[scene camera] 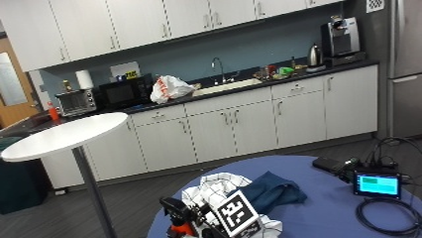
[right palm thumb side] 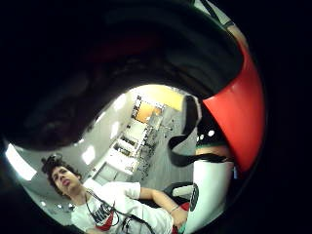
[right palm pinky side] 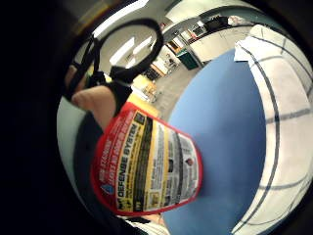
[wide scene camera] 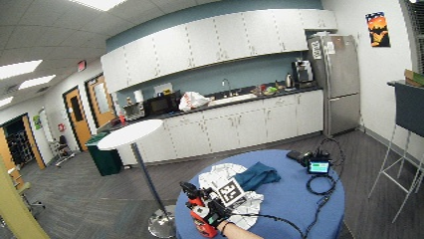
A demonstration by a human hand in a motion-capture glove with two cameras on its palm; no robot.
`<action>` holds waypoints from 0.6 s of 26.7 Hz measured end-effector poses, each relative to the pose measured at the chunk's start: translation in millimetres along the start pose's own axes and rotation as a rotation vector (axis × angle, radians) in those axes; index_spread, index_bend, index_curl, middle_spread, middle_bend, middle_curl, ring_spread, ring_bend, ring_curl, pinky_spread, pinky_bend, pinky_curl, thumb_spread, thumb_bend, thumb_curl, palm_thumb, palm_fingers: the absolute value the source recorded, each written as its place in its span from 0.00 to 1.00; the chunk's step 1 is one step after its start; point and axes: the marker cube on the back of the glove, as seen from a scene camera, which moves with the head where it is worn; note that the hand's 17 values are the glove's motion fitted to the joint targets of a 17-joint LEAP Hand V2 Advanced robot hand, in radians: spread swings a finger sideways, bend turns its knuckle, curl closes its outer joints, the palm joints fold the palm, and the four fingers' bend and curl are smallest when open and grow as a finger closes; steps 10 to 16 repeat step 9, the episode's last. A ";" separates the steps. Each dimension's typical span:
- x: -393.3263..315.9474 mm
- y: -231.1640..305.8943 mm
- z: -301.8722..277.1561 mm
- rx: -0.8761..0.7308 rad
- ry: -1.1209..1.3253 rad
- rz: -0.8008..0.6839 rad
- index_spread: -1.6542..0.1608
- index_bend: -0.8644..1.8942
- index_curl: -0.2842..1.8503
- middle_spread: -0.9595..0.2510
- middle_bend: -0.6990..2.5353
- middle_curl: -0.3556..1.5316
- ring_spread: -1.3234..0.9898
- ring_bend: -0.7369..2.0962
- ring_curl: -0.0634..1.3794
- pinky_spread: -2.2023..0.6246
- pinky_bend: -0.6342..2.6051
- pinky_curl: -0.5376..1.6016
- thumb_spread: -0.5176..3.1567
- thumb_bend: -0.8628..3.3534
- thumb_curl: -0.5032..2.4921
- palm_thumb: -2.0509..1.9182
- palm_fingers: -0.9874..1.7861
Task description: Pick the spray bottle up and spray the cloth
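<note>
Room: a kitchen with white cabinets (scene camera: 217, 124), a sink (scene camera: 221, 85) and a black microwave (scene camera: 125, 91) along the back wall; a tall round white table (scene camera: 63, 135) stands in front of them.
Table: round with a blue top (wide scene camera: 298, 199); a small screen (scene camera: 377, 184) and black cables lie at its far side.
Cloths: a white checked cloth (scene camera: 214, 191) lies on the blue table; a dark blue cloth (scene camera: 274, 193) lies touching it.
Spray bottle (wide scene camera: 199, 211): red with a black nozzle, lifted over the table edge, just beside the checked cloth; its red and yellow label fills the little finger side palm view.
Right hand (wide scene camera: 215, 211): gloved; it grips the spray bottle by the body; the forearm reaches in from the near edge.
</note>
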 end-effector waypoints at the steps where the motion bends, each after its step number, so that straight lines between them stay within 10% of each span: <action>1: -2.1 -0.5 -0.2 0.000 -0.011 -0.007 0.79 0.35 0.22 0.70 0.35 0.43 0.53 0.46 0.32 0.83 0.30 0.40 0.41 0.19 0.37 0.73 0.72; 16: -40.7 -14.9 12.6 -0.063 -0.090 -0.080 0.76 0.33 0.21 0.71 0.32 0.42 0.53 0.45 0.32 0.83 0.33 0.41 0.44 0.20 0.34 0.70 0.66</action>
